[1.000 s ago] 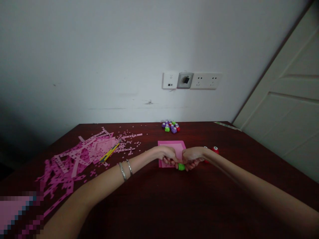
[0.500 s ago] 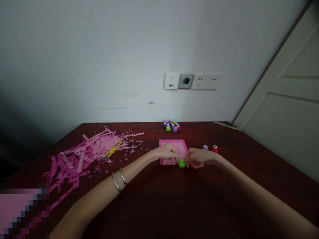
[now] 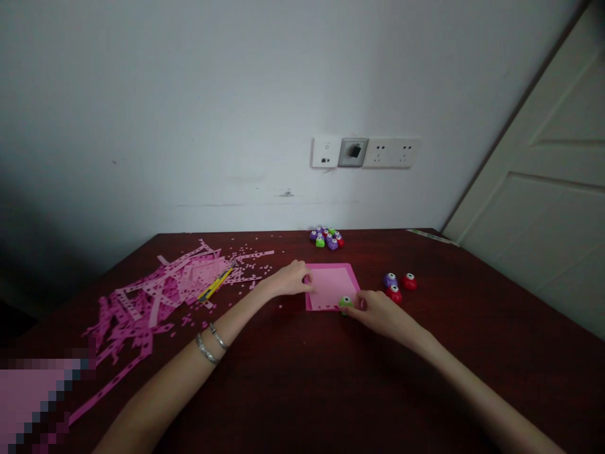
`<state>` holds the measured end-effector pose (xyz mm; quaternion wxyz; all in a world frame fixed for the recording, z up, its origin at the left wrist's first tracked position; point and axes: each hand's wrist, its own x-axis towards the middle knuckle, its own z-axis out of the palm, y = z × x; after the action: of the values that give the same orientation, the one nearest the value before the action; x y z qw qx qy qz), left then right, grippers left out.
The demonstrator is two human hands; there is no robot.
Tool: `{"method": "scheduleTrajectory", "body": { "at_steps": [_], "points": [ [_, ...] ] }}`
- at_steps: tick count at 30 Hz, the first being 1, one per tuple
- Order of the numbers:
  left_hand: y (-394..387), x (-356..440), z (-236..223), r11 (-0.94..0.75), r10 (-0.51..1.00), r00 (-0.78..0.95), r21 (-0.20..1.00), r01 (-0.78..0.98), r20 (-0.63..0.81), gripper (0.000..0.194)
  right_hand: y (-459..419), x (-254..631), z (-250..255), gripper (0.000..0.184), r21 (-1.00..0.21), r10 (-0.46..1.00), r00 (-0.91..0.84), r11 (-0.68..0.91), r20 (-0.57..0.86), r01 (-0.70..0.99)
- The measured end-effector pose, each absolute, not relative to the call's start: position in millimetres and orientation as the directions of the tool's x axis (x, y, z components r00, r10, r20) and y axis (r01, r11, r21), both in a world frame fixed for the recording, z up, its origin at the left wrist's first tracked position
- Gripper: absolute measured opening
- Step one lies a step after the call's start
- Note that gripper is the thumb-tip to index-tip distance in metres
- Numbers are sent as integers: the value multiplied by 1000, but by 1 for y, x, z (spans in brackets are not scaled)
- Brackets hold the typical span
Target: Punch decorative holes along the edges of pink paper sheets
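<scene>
A lighter pink sheet lies on a darker pink sheet of paper (image 3: 331, 280), with small punched holes along the near edge. At the left edge, my left hand (image 3: 292, 278) has its curled thumb and fingers on the paper. My right hand (image 3: 378, 310) holds a green craft punch (image 3: 346, 302) with a white eye-like top, between thumb and fingers at the near right part of the paper. Just beyond that hand sit a purple punch (image 3: 390, 280) and two red punches, one (image 3: 394, 294) close to my knuckles and the other (image 3: 409, 281) farther right.
Pink paper strips and punched bits form a heap (image 3: 155, 287) on the left of the dark red table (image 3: 283, 378). A yellow cutter-like tool (image 3: 216, 284) lies on it. Several punches (image 3: 327, 237) cluster near the wall. Sockets (image 3: 363, 152) line the wall; a door (image 3: 558, 189) stands right.
My left hand has left the green punch and moved left to the paper's edge. My right hand has shifted slightly right and opened somewhat around the punch, uncovering a second red punch.
</scene>
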<state>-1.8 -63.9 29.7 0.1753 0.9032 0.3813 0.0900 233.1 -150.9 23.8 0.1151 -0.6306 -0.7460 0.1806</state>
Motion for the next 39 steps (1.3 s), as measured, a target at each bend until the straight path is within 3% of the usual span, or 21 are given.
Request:
{"method": "scheduleTrajectory", "body": {
  "at_steps": [5,10,18,25,39],
  "points": [
    [-61,0,19,-646,728,684,367,670,32,43,-161,223,18,39,-259,987,-160,157,9,953],
    [-55,1,9,-636,745,665,360,683,54,45,-165,218,19,34,-182,979,-196,202,53,962],
    [-55,4,10,-599,777,628,362,715,45,46,-169,220,30,29,-217,966,-256,259,42,941],
    [-57,3,13,-602,773,633,380,703,53,44,-171,243,41,28,-308,985,-173,171,21,936],
    [-49,-5,15,-601,760,647,444,664,61,26,-160,276,28,33,-145,993,41,-56,-107,988]
  ]
}}
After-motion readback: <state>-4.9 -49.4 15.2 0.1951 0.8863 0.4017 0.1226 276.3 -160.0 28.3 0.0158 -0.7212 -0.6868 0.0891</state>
